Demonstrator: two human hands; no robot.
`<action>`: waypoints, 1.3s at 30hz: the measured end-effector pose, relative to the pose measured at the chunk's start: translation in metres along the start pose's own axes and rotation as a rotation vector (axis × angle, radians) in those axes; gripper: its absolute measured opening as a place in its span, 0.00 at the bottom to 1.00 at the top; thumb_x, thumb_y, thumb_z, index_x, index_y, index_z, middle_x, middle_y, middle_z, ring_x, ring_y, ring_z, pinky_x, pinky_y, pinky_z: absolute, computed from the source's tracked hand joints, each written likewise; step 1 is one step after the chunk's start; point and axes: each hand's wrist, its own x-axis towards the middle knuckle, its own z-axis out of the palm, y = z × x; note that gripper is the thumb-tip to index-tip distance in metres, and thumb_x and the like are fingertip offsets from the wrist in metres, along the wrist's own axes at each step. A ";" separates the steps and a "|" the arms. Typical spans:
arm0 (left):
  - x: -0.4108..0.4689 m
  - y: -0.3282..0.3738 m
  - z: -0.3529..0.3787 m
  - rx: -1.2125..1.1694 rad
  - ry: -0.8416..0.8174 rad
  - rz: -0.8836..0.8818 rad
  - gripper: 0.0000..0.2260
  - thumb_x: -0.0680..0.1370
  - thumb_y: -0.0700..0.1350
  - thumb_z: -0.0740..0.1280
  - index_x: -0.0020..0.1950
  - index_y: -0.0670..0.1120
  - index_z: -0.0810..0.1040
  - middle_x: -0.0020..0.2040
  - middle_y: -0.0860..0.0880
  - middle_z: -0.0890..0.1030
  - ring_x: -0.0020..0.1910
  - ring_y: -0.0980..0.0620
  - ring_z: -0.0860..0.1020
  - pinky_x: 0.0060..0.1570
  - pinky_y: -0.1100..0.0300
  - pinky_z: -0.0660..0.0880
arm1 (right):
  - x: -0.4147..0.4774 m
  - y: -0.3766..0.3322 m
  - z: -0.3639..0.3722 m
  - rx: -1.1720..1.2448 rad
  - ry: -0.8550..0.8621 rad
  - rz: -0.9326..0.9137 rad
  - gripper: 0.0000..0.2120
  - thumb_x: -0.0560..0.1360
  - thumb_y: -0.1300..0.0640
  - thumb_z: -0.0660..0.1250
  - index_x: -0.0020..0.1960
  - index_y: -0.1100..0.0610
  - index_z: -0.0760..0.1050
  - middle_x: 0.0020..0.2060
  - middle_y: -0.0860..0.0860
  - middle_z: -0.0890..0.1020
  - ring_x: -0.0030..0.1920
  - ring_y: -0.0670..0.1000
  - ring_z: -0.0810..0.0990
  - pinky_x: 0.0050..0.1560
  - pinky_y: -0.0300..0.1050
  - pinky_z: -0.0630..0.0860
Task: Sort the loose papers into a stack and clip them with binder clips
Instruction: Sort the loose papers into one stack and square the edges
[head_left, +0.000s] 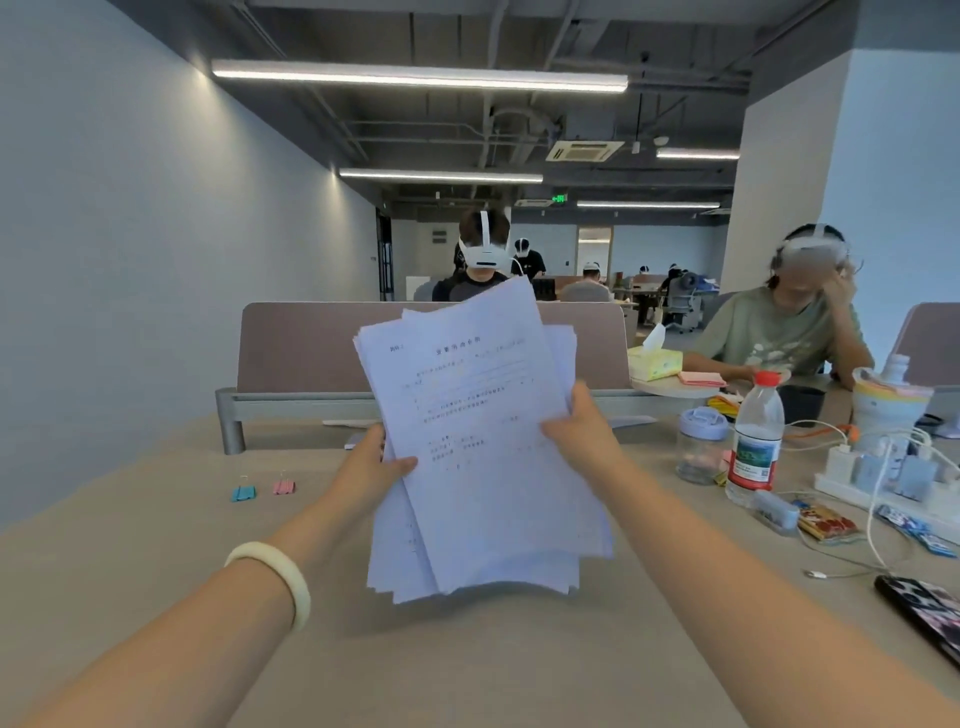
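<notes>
- Pale blue-grey painted wall (130, 234) on left.
- Dark exposed ceiling (467, 31) carrying lit long white strip lights (420, 78).
- Beige desk top (130, 545) backed by mauve fabric divider panel (301, 348).

Print on the papers (478, 441) is too blurred to read.

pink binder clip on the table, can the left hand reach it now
Likely yes, once freed: the left hand grips the white printed papers, and only bare beige table lies between it and the pink binder clip.
</notes>
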 end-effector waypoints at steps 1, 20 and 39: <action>-0.001 0.004 0.006 -0.011 0.006 0.038 0.23 0.78 0.39 0.65 0.71 0.47 0.65 0.66 0.48 0.75 0.63 0.45 0.76 0.61 0.49 0.74 | -0.001 -0.003 -0.005 0.035 -0.001 -0.009 0.16 0.74 0.68 0.57 0.59 0.54 0.63 0.55 0.56 0.76 0.50 0.56 0.77 0.41 0.44 0.75; 0.004 0.006 0.046 -0.305 -0.033 0.033 0.09 0.79 0.48 0.64 0.59 0.52 0.73 0.56 0.53 0.80 0.54 0.53 0.79 0.59 0.52 0.74 | 0.006 0.031 -0.013 0.388 0.075 0.073 0.26 0.68 0.53 0.76 0.63 0.55 0.71 0.56 0.53 0.81 0.53 0.54 0.82 0.55 0.55 0.79; 0.032 0.006 0.056 -0.326 -0.047 0.043 0.18 0.71 0.43 0.74 0.59 0.49 0.76 0.55 0.52 0.83 0.53 0.51 0.81 0.49 0.57 0.78 | 0.017 0.036 -0.027 0.346 0.157 0.008 0.26 0.69 0.54 0.75 0.64 0.54 0.71 0.55 0.50 0.81 0.52 0.50 0.81 0.43 0.42 0.78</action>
